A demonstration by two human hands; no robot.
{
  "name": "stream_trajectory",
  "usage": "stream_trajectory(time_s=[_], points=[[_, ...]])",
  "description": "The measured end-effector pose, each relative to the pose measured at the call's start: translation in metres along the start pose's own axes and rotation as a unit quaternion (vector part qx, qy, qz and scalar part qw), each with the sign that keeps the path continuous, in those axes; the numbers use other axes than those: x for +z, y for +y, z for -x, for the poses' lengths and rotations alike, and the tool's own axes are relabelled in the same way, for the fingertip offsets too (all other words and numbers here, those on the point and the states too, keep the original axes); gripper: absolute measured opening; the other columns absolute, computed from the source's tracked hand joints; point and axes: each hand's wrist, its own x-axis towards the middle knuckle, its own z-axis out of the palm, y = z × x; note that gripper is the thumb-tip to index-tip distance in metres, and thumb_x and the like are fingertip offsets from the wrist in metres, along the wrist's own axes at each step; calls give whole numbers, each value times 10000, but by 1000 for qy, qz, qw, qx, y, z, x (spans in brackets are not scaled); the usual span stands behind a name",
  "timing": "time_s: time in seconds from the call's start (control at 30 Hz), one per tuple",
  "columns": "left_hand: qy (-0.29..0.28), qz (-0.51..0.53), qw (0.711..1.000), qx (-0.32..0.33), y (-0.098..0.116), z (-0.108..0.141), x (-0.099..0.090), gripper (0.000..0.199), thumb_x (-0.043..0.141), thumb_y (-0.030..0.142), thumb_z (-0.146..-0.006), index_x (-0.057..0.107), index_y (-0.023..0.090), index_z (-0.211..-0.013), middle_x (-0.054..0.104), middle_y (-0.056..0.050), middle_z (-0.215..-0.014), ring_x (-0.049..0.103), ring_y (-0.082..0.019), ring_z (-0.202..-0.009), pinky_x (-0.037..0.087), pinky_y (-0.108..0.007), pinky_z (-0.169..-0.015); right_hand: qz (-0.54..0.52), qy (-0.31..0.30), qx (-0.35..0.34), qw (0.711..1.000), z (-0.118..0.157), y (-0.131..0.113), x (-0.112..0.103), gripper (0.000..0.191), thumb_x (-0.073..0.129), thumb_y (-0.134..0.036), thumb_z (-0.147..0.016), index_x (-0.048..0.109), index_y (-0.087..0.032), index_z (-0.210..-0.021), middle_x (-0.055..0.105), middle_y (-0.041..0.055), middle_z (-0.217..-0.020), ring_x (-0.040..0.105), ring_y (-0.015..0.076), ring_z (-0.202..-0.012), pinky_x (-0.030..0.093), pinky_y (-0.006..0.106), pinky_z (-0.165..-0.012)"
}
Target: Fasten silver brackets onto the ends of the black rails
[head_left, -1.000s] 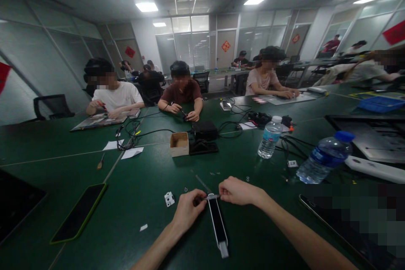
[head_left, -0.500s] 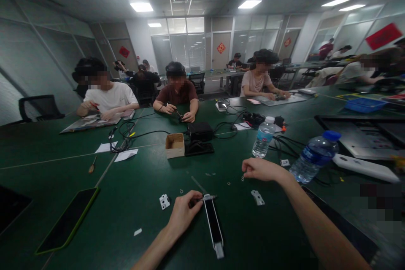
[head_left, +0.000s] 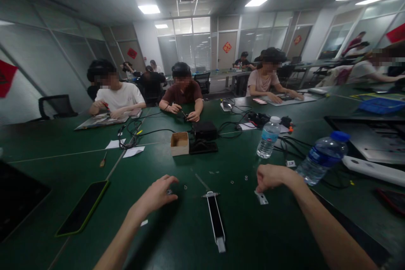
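My left hand (head_left: 157,196) hovers over the table with thumb and fingers apart. A small metal plate with holes (head_left: 170,192) is mostly hidden behind its fingers. At the right, my right hand (head_left: 272,177) has curled fingers, with the tips at the upper edge of a second small metal plate (head_left: 262,198) lying on the table. Between the hands lies a long narrow white-framed piece (head_left: 215,217) with a black middle, a thin crossbar at its far end and a pale block at its near end. Small rings (head_left: 246,177) are scattered beyond it.
A clear bottle (head_left: 268,138) and a larger blue-capped bottle (head_left: 324,156) stand near my right arm. Ahead are an open cardboard box (head_left: 179,145) and a black device (head_left: 204,130). A green-edged phone (head_left: 84,209) lies left. People sit across the table.
My left hand has left the white-framed piece and moved left to the metal plate there, opening. My right hand has moved from the small rings to the right-hand plate.
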Motion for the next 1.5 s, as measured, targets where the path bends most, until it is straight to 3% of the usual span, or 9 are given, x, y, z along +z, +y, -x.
stream_trajectory(time_s=[0.2,0.33,0.43,0.53,0.67,0.77,1.0,1.5], points=[[-37,-15,999,-21,-30,6,-5,408,667,300,-728,602,226,-1124,578,-65,-1110,590,-232,-894,445,-300,-741,-19,-75,22,997,-16,-18,17,126,702,-156,-626,579,-145,-605,664,26,-637,668,183,-648,465,241,-548],[-57,2,998,0,-30,6,-2,383,646,236,-747,598,244,-1126,578,-49,-1094,592,-209,-871,440,-286,-737,-16,-71,9,997,-18,-27,23,112,635,-53,-594,561,-136,-580,647,20,-594,662,175,-614,484,244,-561],[-62,-19,998,4,-19,5,1,349,655,227,-761,607,243,-1106,595,-47,-1048,581,-230,-912,434,-305,-757,-16,-61,-45,997,-15,-34,23,79,588,-54,-604,596,-133,-603,644,11,-602,652,165,-621,468,227,-555],[-64,-38,997,14,-8,3,9,215,644,202,-780,640,224,-994,592,-41,-1022,574,-234,-929,430,-311,-774,-28,-49,-118,991,-11,-47,24,156,575,-82,-632,659,-148,-745,673,-4,-688,642,141,-650,444,194,-548],[-79,-17,993,82,6,-1,26,156,630,190,-806,647,228,-957,582,-23,-981,571,-204,-896,430,-278,-754,-42,-4,-226,973,-8,-69,31,185,601,-134,-689,665,-154,-861,699,5,-773,644,137,-695,445,191,-576],[-61,14,992,112,15,-4,42,128,603,202,-841,639,228,-960,564,-18,-987,565,-185,-875,434,-264,-742,-55,24,-242,969,-11,-79,38,192,610,-163,-723,651,-156,-911,698,6,-798,647,137,-719,456,193,-602],[37,93,989,112,26,-12,73,147,575,151,-865,634,205,-989,576,-32,-1007,567,-175,-881,448,-268,-781,-66,35,-271,960,-21,-84,49,189,594,-158,-780,660,-146,-955,690,24,-838,647,139,-740,470,197,-611],[68,117,982,134,36,-17,80,114,601,142,-845,654,200,-929,632,-19,-893,582,-189,-851,444,-279,-758,-76,30,-297,951,-20,-88,51,175,581,-79,-783,661,-127,-930,696,26,-817,652,134,-733,481,202,-641]])
